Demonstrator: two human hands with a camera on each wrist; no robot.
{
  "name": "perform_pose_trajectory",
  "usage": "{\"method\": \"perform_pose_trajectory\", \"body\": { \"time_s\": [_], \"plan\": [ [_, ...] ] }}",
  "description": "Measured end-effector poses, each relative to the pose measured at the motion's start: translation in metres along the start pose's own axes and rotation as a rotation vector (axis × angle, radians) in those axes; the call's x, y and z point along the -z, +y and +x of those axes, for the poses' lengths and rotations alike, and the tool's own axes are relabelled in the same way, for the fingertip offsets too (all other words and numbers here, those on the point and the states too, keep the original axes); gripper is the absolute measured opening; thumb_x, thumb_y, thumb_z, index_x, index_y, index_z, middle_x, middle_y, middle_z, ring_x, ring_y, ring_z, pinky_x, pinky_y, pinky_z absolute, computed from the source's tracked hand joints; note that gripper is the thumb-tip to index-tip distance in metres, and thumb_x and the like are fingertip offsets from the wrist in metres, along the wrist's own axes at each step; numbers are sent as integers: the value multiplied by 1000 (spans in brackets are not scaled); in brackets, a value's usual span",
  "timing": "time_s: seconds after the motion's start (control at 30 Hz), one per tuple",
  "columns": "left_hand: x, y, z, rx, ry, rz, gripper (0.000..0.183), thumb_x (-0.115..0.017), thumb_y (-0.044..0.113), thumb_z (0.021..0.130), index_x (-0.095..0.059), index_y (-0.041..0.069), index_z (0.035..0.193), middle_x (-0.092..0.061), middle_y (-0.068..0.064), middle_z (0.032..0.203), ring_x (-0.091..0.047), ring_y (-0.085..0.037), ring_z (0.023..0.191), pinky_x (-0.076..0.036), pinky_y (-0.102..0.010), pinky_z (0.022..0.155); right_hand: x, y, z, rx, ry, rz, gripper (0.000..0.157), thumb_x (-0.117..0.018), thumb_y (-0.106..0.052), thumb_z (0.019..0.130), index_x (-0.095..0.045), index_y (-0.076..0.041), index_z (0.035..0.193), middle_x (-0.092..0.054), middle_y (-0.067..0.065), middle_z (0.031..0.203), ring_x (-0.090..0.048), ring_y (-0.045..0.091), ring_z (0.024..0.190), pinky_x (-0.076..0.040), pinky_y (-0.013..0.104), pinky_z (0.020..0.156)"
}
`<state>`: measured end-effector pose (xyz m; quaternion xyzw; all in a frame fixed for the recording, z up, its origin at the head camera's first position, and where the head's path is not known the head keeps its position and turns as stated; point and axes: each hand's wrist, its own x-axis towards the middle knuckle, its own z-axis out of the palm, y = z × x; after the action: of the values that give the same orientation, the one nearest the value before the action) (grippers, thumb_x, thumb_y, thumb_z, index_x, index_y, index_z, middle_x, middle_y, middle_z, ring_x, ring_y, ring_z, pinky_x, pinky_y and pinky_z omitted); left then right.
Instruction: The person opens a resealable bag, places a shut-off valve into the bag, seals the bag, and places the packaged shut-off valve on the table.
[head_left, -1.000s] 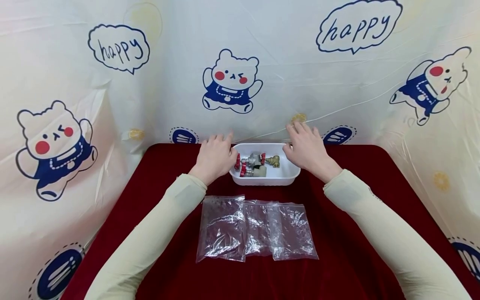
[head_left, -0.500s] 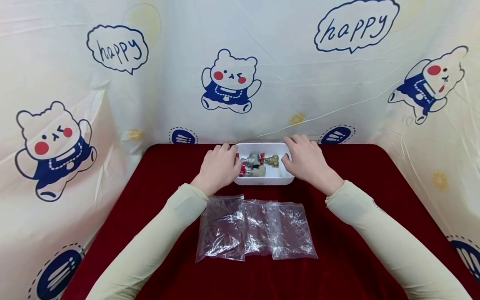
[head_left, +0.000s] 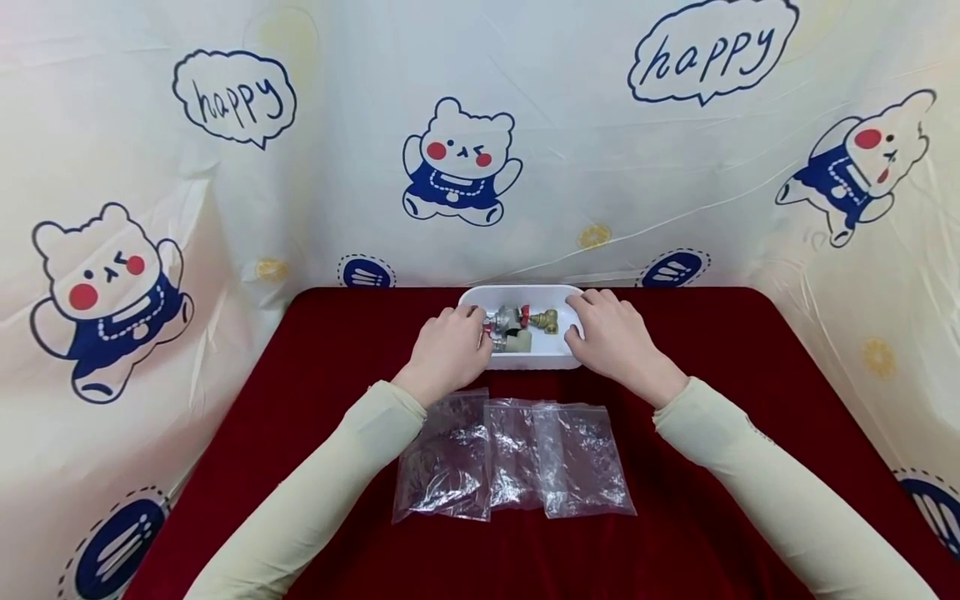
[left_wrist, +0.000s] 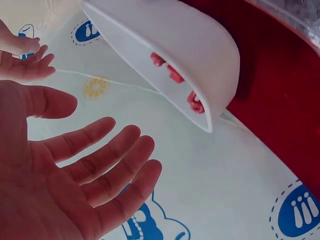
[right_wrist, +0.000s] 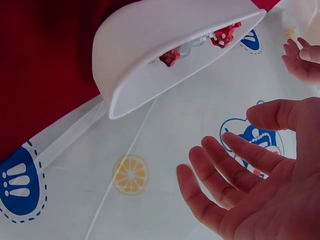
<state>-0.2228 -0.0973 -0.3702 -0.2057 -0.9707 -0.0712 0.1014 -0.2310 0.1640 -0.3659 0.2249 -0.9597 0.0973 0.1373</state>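
Note:
A white plastic tray (head_left: pixel 532 362) stands near the table's back edge. Inside lie a silvery valve (head_left: pixel 508 317), a brass-coloured valve (head_left: pixel 546 322) and a valve with a pale beige body (head_left: pixel 518 341); red handwheels (right_wrist: pixel 224 35) show on them. My left hand (head_left: pixel 448 354) overlaps the tray's left end in the head view, hiding part of the red handles. In the left wrist view its relaxed fingers (left_wrist: pixel 127 182) are spread apart from the tray and hold nothing. At the tray's right end hovers my right hand (head_left: pixel 618 340), palm bare, with loosely bent fingers (right_wrist: pixel 220 162).
Several clear zip bags lie flat in front of the tray: a left bag (head_left: pixel 450 467), a middle bag (head_left: pixel 513 458) and a right bag (head_left: pixel 588 467). Dark red cloth (head_left: pixel 697 500) covers the table. A printed white curtain (head_left: pixel 555 167) hangs behind and at both sides.
Both hands have come down and toward me, the left also shifting right over the tray's left end. The tray, valves and bags look unmoved.

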Motion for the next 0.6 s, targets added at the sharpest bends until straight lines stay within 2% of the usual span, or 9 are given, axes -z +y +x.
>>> {"method": "perform_pose_trajectory", "body": {
  "time_s": [0.23,0.43,0.6],
  "plan": [
    [-10,12,-3,-29,-4,-3,27,-57,21,102,-72,2,113,-68,-16,107,-68,-33,93,-59,-49,71,-8,-1,-10,-3,3,3,41,-65,-17,96,-69,5,129,-67,25,127,-61,41,112,-55,56,84],
    [-17,20,-4,-54,-5,3,31,-60,22,102,-72,3,124,-71,-15,116,-69,-35,100,-60,-49,73,-13,1,-16,4,27,6,36,-66,-15,94,-73,6,122,-70,23,121,-63,40,105,-56,54,80],
    [-25,24,-6,-74,-16,8,28,-61,22,101,-72,3,118,-71,-14,114,-68,-33,98,-60,-48,78,-19,1,-19,31,31,13,32,-68,-12,92,-75,6,117,-72,22,115,-64,39,98,-57,52,73]
  ]
}}
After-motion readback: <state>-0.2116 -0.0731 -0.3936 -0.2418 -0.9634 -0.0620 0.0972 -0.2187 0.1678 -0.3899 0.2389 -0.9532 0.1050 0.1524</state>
